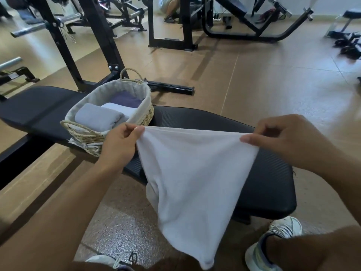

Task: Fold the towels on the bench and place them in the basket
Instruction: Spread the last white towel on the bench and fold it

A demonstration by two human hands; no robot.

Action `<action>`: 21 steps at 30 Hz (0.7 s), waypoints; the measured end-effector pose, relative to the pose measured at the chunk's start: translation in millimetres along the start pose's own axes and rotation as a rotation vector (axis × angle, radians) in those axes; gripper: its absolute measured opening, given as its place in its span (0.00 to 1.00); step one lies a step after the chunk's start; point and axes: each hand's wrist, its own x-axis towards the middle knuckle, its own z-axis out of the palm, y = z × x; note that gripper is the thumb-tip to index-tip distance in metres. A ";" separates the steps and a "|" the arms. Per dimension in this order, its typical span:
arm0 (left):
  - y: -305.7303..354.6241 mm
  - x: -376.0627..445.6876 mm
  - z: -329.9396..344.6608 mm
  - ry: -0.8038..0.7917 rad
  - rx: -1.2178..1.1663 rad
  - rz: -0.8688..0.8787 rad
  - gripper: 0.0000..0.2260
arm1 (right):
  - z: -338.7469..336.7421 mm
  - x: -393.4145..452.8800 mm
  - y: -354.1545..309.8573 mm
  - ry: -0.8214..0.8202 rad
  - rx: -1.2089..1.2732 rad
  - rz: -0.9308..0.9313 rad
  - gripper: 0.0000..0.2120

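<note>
A white towel point(193, 178) hangs stretched in the air above the black bench point(273, 182). My left hand point(119, 145) pinches its top left corner and my right hand point(289, 139) pinches its top right corner. The towel's lower end droops past the bench's near edge toward the floor. A woven basket point(144, 114) with a cloth liner stands on the bench to the left of my left hand. Inside it lie folded towels: a grey one point(95, 117), a white one point(119, 108) and a purple one point(125, 98).
Black rack uprights point(101, 36) and a barbell point(39, 26) rise behind the bench. More gym machines point(244, 20) and a crouching person point(170, 8) fill the far floor. My shoes point(271, 245) rest on the floor beside the bench's near end.
</note>
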 end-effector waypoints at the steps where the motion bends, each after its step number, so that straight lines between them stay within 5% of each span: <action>1: 0.3 -1.8 -1.1 -0.023 -0.020 -0.005 0.07 | 0.2 3.6 8.1 -0.008 0.003 0.068 0.13; 9: 16.0 -27.6 -17.1 -0.190 -0.110 -0.139 0.12 | 1.8 11.6 28.6 -0.006 0.301 0.155 0.13; 14: 26.4 -49.6 -20.8 -0.199 0.003 0.009 0.11 | 42.0 1.8 21.9 -0.128 0.065 0.065 0.10; 21: 62.9 -100.6 -10.0 -0.408 0.178 0.302 0.07 | 93.7 -8.0 -9.8 -0.318 -0.109 -0.126 0.39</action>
